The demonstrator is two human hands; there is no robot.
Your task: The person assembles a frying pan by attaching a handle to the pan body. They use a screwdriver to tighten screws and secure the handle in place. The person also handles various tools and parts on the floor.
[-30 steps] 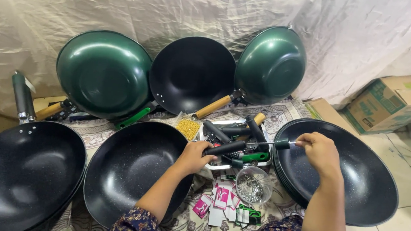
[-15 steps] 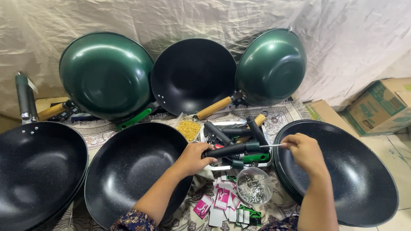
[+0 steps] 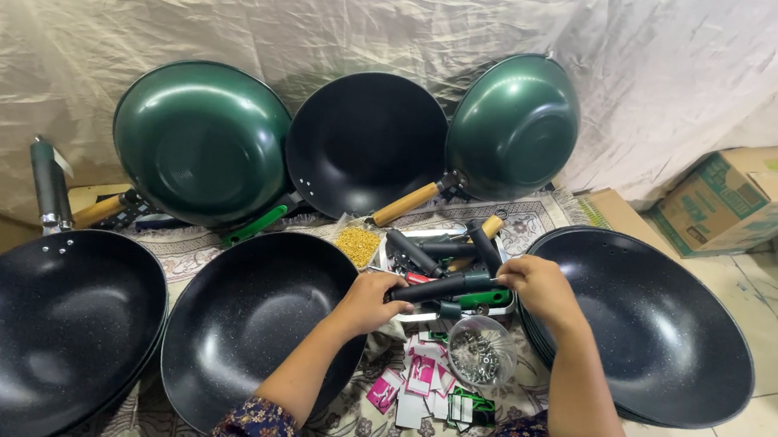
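My left hand (image 3: 369, 304) grips the left end of a black pan handle (image 3: 439, 288) held level over a tray of loose handles (image 3: 434, 248). My right hand (image 3: 542, 290) is closed around the handle's right end, and whatever else it may hold is hidden by the fingers. A green handle (image 3: 484, 300) lies just under the black one. Below my hands stands a clear bowl of small screws (image 3: 479, 353). A black wok (image 3: 246, 324) sits under my left forearm.
A stack of black woks (image 3: 681, 346) lies at the right and another black wok (image 3: 26, 336) at the left. Two green woks (image 3: 202, 139) (image 3: 517, 126) and a black one (image 3: 368, 140) lean on the cloth backdrop. Pink and white cards (image 3: 419, 385), a yellow packet (image 3: 358, 242) and a cardboard box (image 3: 743, 196) are nearby.
My right hand, which held a thin tool pointing left, has moved left and closed on the end of the black handle. My left hand has kept its grip.
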